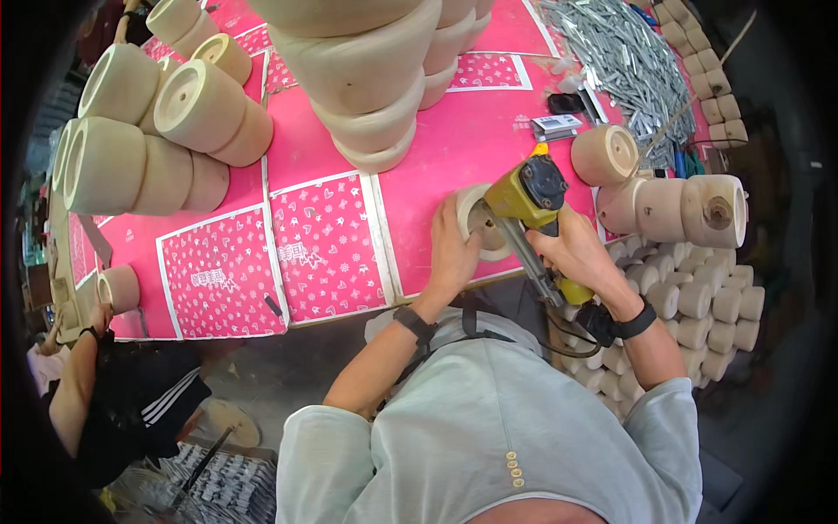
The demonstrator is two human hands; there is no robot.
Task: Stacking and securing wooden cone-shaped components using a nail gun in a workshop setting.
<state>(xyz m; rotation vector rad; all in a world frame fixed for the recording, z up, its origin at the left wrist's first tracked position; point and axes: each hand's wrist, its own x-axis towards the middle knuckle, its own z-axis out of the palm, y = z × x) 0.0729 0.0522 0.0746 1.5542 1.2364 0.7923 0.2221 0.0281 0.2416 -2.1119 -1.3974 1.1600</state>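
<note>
On the pink table, a round pale wooden piece (pixel 468 203) with a hollow face lies in front of me. My left hand (pixel 454 253) is wrapped round its near left side. My right hand (pixel 578 251) grips the handle of a yellow and black pneumatic nail gun (pixel 511 194). The gun's nose end covers part of the wooden piece's hollow; whether it touches the wood I cannot tell. The gun's long grey magazine (pixel 534 269) slants down toward my body. A dark hose (pixel 572 354) hangs below the gun near my right wrist.
Tall stacked wooden cylinders (pixel 353 74) stand ahead, with more piled left (pixel 105 166) and right (pixel 659 208). Loose metal staples (pixel 620 61) heap at far right. Many wooden pieces (pixel 694 301) sit below the table's right edge. At left, another person's hand (pixel 102 319) touches a wooden piece.
</note>
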